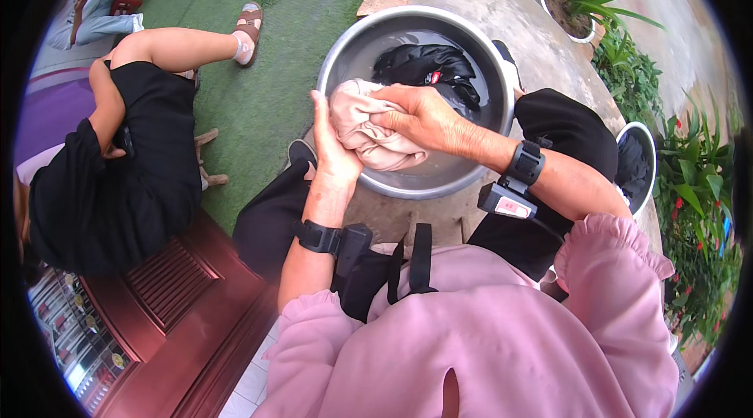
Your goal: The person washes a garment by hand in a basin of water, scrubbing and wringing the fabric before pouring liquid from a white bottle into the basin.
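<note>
Bunched in my hands is a wet pale pink cloth, held over the near left part of a round metal basin. My right hand grips the cloth from above, thumb and fingers pinching its folds. Against the cloth's left side lies the palm of my left hand, thumb extended upward, fingers partly hidden beneath it. Cloudy water stands in the basin. A black garment with a small red tag lies partly submerged there, beyond my right hand.
A brick touches the basin's far side. At right stand a smaller basin with dark cloth and a potted plant. A seated person is at left on green artificial turf, near a reddish-brown door. Another person's legs show farther off.
</note>
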The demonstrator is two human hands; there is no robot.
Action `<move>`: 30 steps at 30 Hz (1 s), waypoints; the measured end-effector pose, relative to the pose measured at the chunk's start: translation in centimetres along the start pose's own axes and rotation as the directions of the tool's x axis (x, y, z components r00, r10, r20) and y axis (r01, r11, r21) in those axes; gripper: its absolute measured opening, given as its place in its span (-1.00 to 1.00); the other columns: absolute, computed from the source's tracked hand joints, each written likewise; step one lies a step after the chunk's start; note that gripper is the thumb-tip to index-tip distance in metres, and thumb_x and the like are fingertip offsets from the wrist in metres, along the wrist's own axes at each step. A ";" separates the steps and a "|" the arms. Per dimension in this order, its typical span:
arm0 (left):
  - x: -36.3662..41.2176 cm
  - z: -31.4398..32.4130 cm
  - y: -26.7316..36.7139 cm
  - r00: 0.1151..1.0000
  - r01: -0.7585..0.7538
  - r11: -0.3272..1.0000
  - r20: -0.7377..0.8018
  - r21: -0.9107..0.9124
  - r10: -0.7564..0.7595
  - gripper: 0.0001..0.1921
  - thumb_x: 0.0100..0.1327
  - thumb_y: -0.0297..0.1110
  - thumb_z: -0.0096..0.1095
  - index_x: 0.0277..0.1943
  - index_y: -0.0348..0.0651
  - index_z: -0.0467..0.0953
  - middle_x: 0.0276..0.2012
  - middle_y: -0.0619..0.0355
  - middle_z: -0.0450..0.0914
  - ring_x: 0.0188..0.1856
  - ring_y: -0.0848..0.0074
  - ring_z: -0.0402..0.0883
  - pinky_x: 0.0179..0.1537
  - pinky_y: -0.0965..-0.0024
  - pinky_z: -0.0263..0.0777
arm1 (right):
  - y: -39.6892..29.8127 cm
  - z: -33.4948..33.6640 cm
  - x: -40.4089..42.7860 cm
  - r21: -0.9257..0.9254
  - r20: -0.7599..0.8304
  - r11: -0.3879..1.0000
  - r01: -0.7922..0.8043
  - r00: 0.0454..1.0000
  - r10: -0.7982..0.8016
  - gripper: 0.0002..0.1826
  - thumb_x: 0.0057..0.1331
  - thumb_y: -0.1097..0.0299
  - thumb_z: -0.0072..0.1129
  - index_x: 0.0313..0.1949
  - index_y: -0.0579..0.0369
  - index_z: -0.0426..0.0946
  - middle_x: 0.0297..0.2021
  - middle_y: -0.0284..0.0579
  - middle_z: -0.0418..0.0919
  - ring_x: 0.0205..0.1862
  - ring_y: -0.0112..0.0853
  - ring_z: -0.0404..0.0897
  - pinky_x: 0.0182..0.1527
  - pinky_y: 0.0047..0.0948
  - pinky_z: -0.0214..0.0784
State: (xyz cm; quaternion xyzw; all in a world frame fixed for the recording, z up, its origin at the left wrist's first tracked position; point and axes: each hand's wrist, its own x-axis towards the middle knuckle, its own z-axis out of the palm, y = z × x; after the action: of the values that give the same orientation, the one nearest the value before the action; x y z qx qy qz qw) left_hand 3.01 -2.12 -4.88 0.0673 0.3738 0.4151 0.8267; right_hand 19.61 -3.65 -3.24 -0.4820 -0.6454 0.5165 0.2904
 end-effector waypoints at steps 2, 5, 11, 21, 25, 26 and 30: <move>-0.2 0.0 0.3 0.998 0.063 0.998 -0.015 0.001 -0.063 -0.40 0.15 0.17 -0.02 -0.05 -0.28 0.37 -0.14 0.04 0.48 -0.08 0.38 0.49 -0.05 0.30 0.41 | 0.3 -0.1 0.5 0.186 0.083 0.980 -0.070 0.995 0.055 -0.64 0.19 0.26 0.11 -0.05 0.17 0.43 -0.25 -0.16 0.54 -0.16 -0.50 0.45 -0.05 -0.49 0.29; 0.8 -2.0 -0.3 0.974 0.139 0.990 0.179 0.012 -0.139 -0.58 0.19 -0.03 0.05 -0.12 -0.27 0.42 -0.26 0.08 0.53 -0.20 0.41 0.55 -0.15 0.36 0.47 | 0.4 0.4 1.1 0.445 0.288 0.843 -0.301 0.940 0.183 -0.71 0.22 0.30 0.09 -0.13 0.22 0.49 -0.29 -0.27 0.55 -0.23 -0.61 0.44 -0.11 -0.58 0.31; 1.8 -5.2 0.9 0.995 -0.042 0.976 -0.083 0.212 0.061 -0.73 0.22 -0.35 -0.04 -0.10 -0.36 0.39 -0.18 0.01 0.49 -0.13 0.41 0.51 -0.12 0.36 0.46 | -0.7 -0.7 1.2 0.754 0.100 0.624 -0.206 0.975 0.200 -0.45 0.23 0.16 0.06 0.15 0.09 0.18 -0.02 -0.14 0.36 0.03 -0.47 0.33 0.06 -0.48 0.20; 4.3 -6.9 -0.8 0.959 -0.088 0.996 0.272 0.000 0.085 -0.66 0.25 -0.11 -0.24 -0.17 -0.20 0.37 -0.23 0.09 0.47 -0.20 0.39 0.51 -0.17 0.26 0.46 | -2.7 1.9 -1.1 -0.491 -0.010 0.741 0.459 0.847 -0.532 -0.32 0.01 -0.09 0.14 0.10 -0.11 0.29 0.06 -0.06 0.28 -0.01 -0.10 0.32 0.03 -0.19 0.23; 3.3 -3.5 -2.6 0.986 -0.169 0.976 0.018 0.137 0.168 -0.70 0.23 -0.12 -0.18 -0.23 -0.17 0.36 -0.29 0.14 0.46 -0.27 0.43 0.50 -0.26 0.35 0.45 | -0.8 3.2 0.5 -0.472 -0.097 0.834 0.285 0.924 -0.371 -0.62 0.15 0.08 0.00 -0.05 -0.13 0.40 -0.05 -0.15 0.36 -0.15 -0.21 0.35 -0.16 -0.27 0.34; 2.2 -1.2 -2.7 0.974 -0.150 0.963 -0.137 0.223 0.183 -0.72 0.22 -0.17 -0.12 -0.18 -0.20 0.35 -0.27 0.14 0.47 -0.25 0.43 0.51 -0.24 0.37 0.45 | 0.4 3.0 1.3 -0.435 -0.161 0.850 0.299 0.902 -0.400 -0.71 0.18 0.13 -0.02 -0.16 -0.07 0.44 -0.19 -0.14 0.43 -0.20 -0.18 0.40 -0.21 -0.32 0.35; 3.5 -0.4 -3.9 0.783 -0.159 0.853 -0.464 0.497 0.416 -0.63 0.14 -0.38 0.03 -0.01 -0.37 0.28 -0.17 0.04 0.47 -0.18 0.40 0.54 -0.19 0.41 0.46 | 7.3 3.5 4.9 0.683 -0.051 0.662 -0.310 0.884 0.466 -0.76 0.27 0.25 -0.09 -0.21 0.13 0.45 -0.34 -0.21 0.53 -0.33 -0.35 0.51 -0.19 -0.41 0.33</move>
State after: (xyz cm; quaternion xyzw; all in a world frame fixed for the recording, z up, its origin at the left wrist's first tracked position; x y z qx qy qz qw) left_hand 6.53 -2.17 -8.84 0.1828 0.6643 0.4470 0.5705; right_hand 17.08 -0.44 -11.76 -0.5298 -0.2671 0.7025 0.3931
